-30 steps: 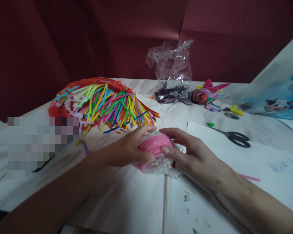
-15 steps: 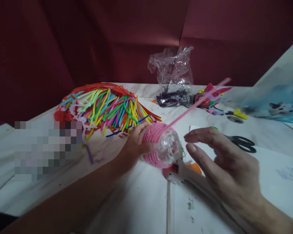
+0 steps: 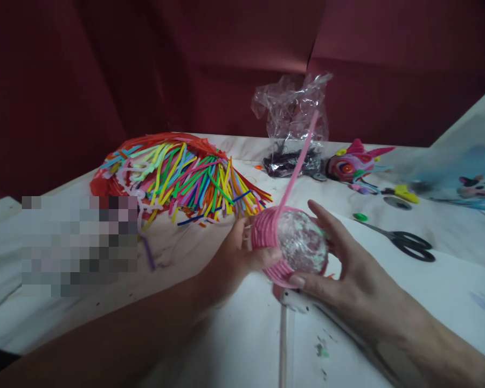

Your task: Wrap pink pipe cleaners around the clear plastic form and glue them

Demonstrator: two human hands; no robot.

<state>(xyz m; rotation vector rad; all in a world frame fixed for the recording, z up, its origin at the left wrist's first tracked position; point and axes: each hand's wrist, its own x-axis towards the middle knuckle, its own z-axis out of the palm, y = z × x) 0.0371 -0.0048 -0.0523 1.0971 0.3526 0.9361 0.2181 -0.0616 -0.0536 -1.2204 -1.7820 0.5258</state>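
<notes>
A clear rounded object, its left part wrapped in rows of pink pipe cleaner, is held above the table between both hands. One loose pink end sticks up from the wrapping. My left hand grips the wrapped side, thumb on the pink rows and fingers hidden behind. Around the clear right side curves my right hand, its thumb at the lower edge of the pink rows. Below the object, a glue gun lies mostly hidden.
Colourful pipe cleaners spill from a red bag at the back left. Behind stands a clear plastic bag with dark material. Black-handled scissors, a green cap and a pink decorated object lie to the right.
My right hand has moved in and taken hold of the clear side. The wrapped object has shifted right and turned, and its loose pink end now points more upright.
</notes>
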